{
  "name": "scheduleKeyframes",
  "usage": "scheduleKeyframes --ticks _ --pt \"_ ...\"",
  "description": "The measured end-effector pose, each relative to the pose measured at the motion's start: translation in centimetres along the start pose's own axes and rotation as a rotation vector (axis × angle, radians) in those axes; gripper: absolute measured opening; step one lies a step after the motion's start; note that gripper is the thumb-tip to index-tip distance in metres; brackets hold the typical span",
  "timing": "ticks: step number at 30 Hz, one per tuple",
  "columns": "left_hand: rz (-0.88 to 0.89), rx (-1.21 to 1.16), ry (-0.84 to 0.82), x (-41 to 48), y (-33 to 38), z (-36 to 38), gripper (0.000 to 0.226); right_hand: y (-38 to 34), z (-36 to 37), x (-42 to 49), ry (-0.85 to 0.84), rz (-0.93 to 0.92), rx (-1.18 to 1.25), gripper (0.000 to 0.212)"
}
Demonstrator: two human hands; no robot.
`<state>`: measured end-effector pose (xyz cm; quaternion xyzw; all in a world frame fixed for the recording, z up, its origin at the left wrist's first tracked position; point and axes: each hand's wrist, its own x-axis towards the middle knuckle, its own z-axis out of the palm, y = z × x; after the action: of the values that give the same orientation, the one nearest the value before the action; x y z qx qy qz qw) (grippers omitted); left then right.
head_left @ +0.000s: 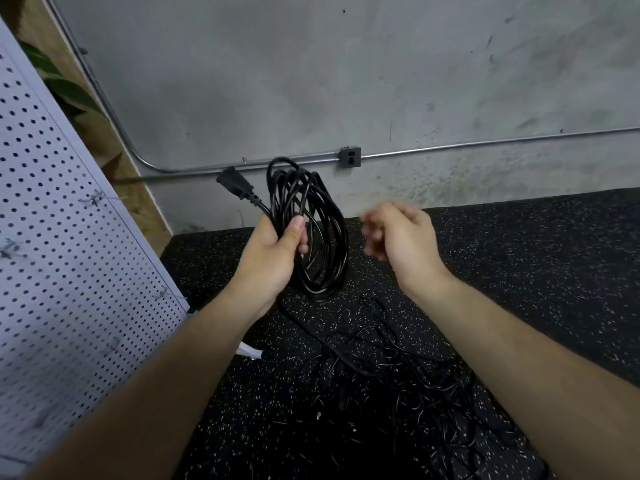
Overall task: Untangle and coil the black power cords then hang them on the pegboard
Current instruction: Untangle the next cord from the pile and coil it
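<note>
- Grey concrete wall (pixel 346 81), crossed by a metal conduit (pixel 485 142) and an outlet box (pixel 350 156), backs a black speckled floor (pixel 519 271) where a person works over power cords; a white pegboard (pixel 52 237) leans at the left edge of the view
- Left hand (pixel 273 258) grips a coiled cord (pixel 322 244) near the top of its loops, thumb (pixel 294 226) pressed across the strands; the bundle hangs upright above the floor and a connector end (pixel 239 187) sticks up and out to the left of the fist
- Right hand (pixel 398 237) hovers just beside the coil, apart from it, fingers loosely curled and blurred; it appears to hold nothing
- A loose strand (pixel 311 330) seems to run from under the coil to a tangle of cords (pixel 398 393) on the floor between the forearms, though black on black makes the link hard to confirm
- Step in hand, by the look of it: finishing this coil. Done well, the right hand feeds any remaining slack in loops matching those already gathered, letting the cord twist freely, with the left-hand grip firm so nothing spills
- Any tail caught in the tangle is best traced out, not yanked, since a pull could tighten knots in the pile
- Loops look uneven; squaring them up before the pegboard would help the bundle hang tidily
</note>
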<state>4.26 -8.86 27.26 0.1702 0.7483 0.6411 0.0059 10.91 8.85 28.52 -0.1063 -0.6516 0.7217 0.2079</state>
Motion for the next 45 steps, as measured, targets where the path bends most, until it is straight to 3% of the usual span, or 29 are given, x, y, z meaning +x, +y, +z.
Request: scheduleKeyframes --ticks 2,3,6,9,13,15,18,23,27,31,34,37,41,45 --pt "-0.006 -0.051 0.057 0.3 0.5 -0.5 0.016 2.9 -0.7 0.0 0.032 0.053 -0.201 0.024" --pt "-0.004 -0.076 0.08 0.4 0.7 -0.8 0.015 4.5 -0.8 -0.2 -0.046 0.12 -0.305 0.024" --pt "0.026 -0.105 0.118 0.5 1.0 -1.5 0.016 8.0 0.1 -1.6 -0.572 0.322 -0.493 0.039" --pt "0.051 -0.096 0.15 0.5 1.2 -2.1 0.016 9.5 2.6 -3.1 -1.03 0.41 -0.445 0.054" --pt "0.092 -0.057 0.198 0.6 1.5 -3.4 0.018 11.3 3.8 -3.4 -1.172 0.418 -0.756 0.018" --pt "0.092 -0.067 0.215 0.8 1.5 -4.3 0.018 12.3 2.7 -2.9 -1.124 0.424 -0.955 0.007" --pt "0.06 -0.009 0.223 1.0 1.2 -5.4 0.017 12.4 0.4 -0.9 -0.849 0.346 -1.075 0.015" --pt "0.036 0.256 0.176 1.0 0.5 -5.7 0.017 8.1 -2.5 2.5 -0.376 0.369 -0.696 0.012" --pt "0.028 0.312 0.116 0.6 0.6 -4.8 0.022 5.3 -3.4 3.7 -0.123 0.378 -0.315 0.015" --pt "0.01 0.328 0.065 -0.3 0.8 -3.1 0.015 3.0 -3.0 4.0 -0.013 0.249 -0.127 0.017" --pt "-0.013 0.299 0.045 -0.7 0.7 -2.0 0.017 1.6 -2.8 3.2 0.012 -0.026 -0.307 0.014" --pt "-0.042 0.282 0.04 -0.6 0.3 -1.4 0.021 0.5 -2.6 2.6 0.022 -0.193 -0.367 0.025" --pt "-0.084 0.182 0.045 -0.2 -0.2 -0.6 0.023 -0.9 -2.1 2.2 0.039 -0.311 -0.158 0.032" --pt "-0.18 -0.088 0.025 0.6 -0.9 -0.1 0.015 -2.4 -2.3 2.2 0.005 -0.279 0.01 0.034"
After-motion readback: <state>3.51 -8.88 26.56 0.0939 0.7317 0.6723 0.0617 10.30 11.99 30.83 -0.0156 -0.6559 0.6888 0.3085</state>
